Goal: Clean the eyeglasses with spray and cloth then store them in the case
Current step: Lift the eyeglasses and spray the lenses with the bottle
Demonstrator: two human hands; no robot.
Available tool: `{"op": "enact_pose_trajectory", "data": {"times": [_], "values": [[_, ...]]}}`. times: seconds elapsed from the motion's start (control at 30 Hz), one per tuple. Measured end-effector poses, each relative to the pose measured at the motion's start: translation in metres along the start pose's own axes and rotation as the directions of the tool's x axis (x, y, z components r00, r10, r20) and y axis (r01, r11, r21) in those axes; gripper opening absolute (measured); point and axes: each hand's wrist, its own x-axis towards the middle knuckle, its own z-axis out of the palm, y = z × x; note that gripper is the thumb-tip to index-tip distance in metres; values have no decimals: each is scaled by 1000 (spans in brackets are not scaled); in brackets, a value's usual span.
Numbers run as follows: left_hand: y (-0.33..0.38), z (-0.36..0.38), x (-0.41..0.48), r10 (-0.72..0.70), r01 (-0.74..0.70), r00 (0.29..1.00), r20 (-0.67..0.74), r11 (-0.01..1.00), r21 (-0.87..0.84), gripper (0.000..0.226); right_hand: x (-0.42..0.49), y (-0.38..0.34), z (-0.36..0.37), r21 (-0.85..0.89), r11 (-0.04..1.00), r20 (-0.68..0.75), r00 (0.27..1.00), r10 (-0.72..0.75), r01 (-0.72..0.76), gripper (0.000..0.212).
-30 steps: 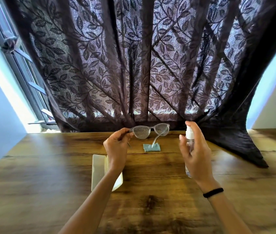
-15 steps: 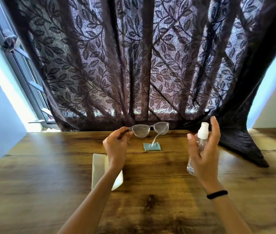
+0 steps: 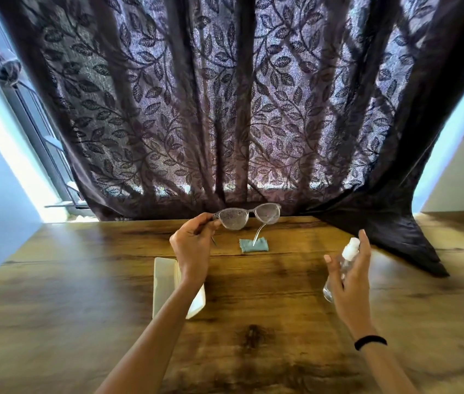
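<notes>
My left hand (image 3: 192,244) holds clear-framed eyeglasses (image 3: 248,217) by their left temple, lifted above the table with the lenses speckled with droplets. A small folded teal cloth (image 3: 253,245) lies on the table just below the glasses. My right hand (image 3: 350,277) grips a clear spray bottle (image 3: 344,260) with a white nozzle, off to the right of the glasses and low over the table. A cream glasses case (image 3: 165,282) lies open under my left forearm, partly hidden by it.
The wooden table (image 3: 83,322) spreads across the whole foreground. A dark leaf-patterned curtain (image 3: 225,109) hangs behind and drapes onto the table at the back right. A window frame stands at the far left.
My right hand has carried the spray bottle away from the glasses, to the right and down toward the table. My left hand has kept the glasses nearly still.
</notes>
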Motion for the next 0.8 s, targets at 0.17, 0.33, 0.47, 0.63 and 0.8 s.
{"op": "enact_pose_trajectory", "data": {"times": [0.17,0.33,0.47,0.63,0.8], "values": [[2,-3,0,-2,2,1000,-3,1000,3,29,-7,4,2,-3,1000,10,1000,13,-13,70],[3,-5,0,-16,16,1000,-3,1000,-16,35,-14,11,3,29,999,21,1000,-21,20,72],[5,-4,-2,-5,5,1000,3,1000,-12,37,-17,15,4,-18,999,17,999,-39,40,76],[6,-2,-2,-15,16,1000,20,1000,-21,42,-22,15,5,-77,997,-29,999,-26,23,80],[3,-3,-1,-12,12,1000,12,1000,-23,39,-11,-5,3,-113,990,-133,987,-95,81,76]]}}
